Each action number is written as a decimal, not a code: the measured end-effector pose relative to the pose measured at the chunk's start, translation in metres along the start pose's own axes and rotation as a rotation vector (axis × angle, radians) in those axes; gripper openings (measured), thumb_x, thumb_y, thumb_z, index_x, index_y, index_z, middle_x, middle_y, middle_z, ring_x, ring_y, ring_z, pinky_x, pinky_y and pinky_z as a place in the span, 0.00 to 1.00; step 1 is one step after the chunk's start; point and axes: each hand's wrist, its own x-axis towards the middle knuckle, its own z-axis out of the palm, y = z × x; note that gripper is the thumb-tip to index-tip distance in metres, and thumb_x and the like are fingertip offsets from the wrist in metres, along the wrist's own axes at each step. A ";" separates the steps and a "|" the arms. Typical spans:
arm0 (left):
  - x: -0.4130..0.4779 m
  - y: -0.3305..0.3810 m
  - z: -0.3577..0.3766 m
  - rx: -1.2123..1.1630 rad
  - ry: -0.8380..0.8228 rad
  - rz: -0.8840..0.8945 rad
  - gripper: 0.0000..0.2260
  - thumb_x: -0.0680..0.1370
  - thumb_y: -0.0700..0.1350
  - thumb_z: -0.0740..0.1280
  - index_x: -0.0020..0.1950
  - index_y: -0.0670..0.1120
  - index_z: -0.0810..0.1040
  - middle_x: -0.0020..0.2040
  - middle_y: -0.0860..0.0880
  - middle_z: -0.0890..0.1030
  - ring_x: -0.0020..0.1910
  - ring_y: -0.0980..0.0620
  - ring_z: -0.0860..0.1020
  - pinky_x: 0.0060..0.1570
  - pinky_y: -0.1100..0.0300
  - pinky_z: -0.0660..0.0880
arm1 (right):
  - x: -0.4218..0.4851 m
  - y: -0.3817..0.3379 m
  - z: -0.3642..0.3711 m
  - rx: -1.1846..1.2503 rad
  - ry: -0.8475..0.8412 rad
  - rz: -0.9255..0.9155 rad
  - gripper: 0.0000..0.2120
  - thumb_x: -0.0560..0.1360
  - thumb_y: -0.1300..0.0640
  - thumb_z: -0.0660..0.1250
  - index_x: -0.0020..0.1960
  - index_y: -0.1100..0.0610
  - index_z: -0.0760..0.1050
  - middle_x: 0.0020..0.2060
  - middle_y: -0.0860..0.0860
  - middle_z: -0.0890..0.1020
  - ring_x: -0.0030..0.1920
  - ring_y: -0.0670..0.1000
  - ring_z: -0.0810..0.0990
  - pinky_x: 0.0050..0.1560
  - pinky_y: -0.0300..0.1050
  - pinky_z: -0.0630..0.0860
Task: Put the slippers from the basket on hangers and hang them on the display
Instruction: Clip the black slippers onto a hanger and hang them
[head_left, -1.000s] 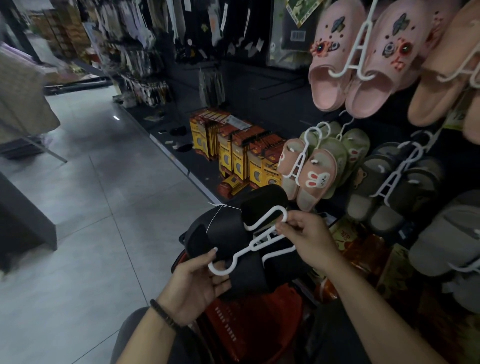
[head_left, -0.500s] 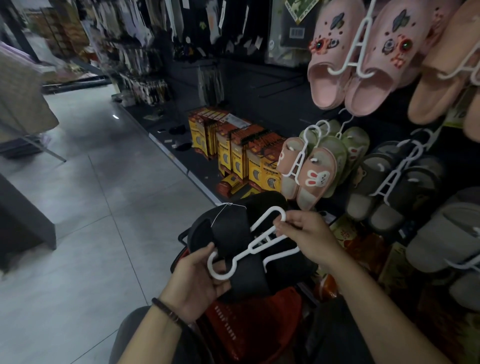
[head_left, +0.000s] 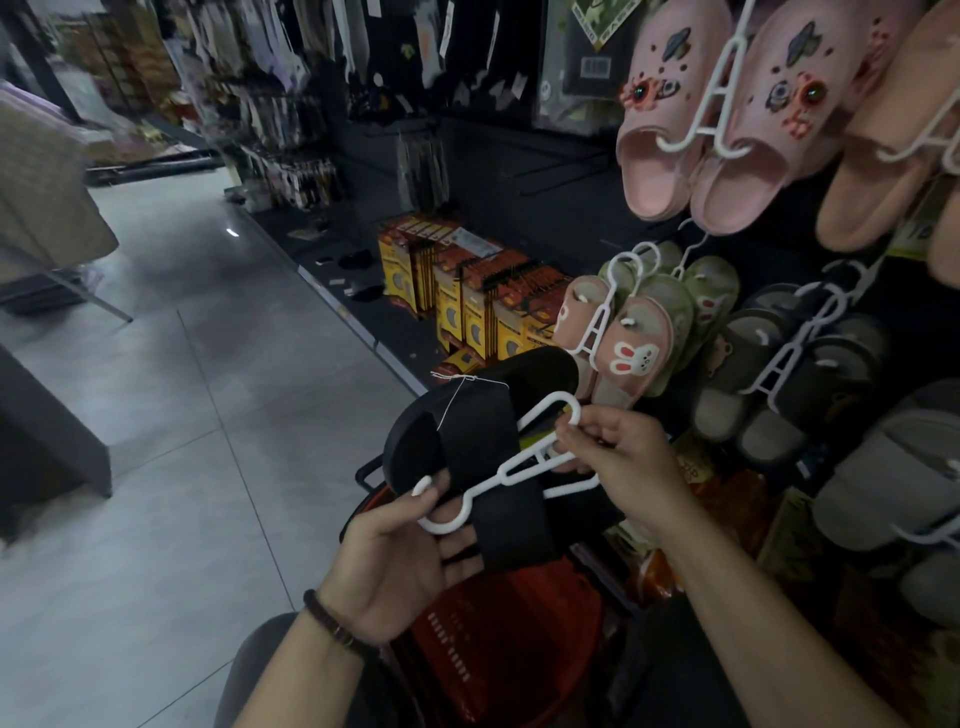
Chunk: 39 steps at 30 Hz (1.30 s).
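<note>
A pair of black slippers (head_left: 483, 441), tied with white string, is held over the red basket (head_left: 498, 639). My left hand (head_left: 400, 556) supports the slippers from below, its thumb on the lower arm of a white plastic hanger (head_left: 514, 467). My right hand (head_left: 618, 457) pinches the hanger near its hook, which lies across the slippers. The display wall (head_left: 519, 171) to the right carries pink slippers (head_left: 711, 114), bunny slippers (head_left: 623, 343) and grey slippers (head_left: 810, 374) on white hangers.
Yellow and orange boxes (head_left: 467, 301) stand on the low shelf under the display. A grey tiled floor (head_left: 182, 389) stretches to the left. A clothing rack (head_left: 47, 208) stands at far left, and packaged goods hang along the back wall.
The slippers and hanger have stayed in my hands with small shifts. My left thumb now sits on the hanger's lower arm.
</note>
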 end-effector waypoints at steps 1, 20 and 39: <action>0.000 -0.001 -0.002 -0.026 -0.038 -0.009 0.19 0.78 0.46 0.69 0.70 0.45 0.77 0.75 0.37 0.71 0.75 0.31 0.67 0.77 0.32 0.57 | -0.002 0.001 0.002 0.019 0.013 -0.002 0.04 0.81 0.60 0.71 0.53 0.57 0.85 0.43 0.55 0.88 0.41 0.53 0.89 0.42 0.39 0.82; 0.036 0.068 0.091 0.904 0.113 -0.255 0.09 0.84 0.48 0.64 0.61 0.47 0.79 0.42 0.44 0.84 0.37 0.45 0.82 0.62 0.34 0.75 | -0.048 0.057 0.055 0.425 0.095 0.365 0.19 0.71 0.47 0.70 0.56 0.59 0.80 0.58 0.61 0.83 0.63 0.62 0.81 0.71 0.65 0.73; 0.085 0.087 0.171 1.795 0.066 -0.129 0.11 0.80 0.47 0.72 0.52 0.38 0.83 0.43 0.40 0.87 0.40 0.43 0.87 0.47 0.42 0.84 | -0.028 0.031 -0.016 0.644 0.145 0.323 0.33 0.71 0.39 0.79 0.68 0.57 0.80 0.65 0.57 0.83 0.63 0.60 0.83 0.66 0.65 0.77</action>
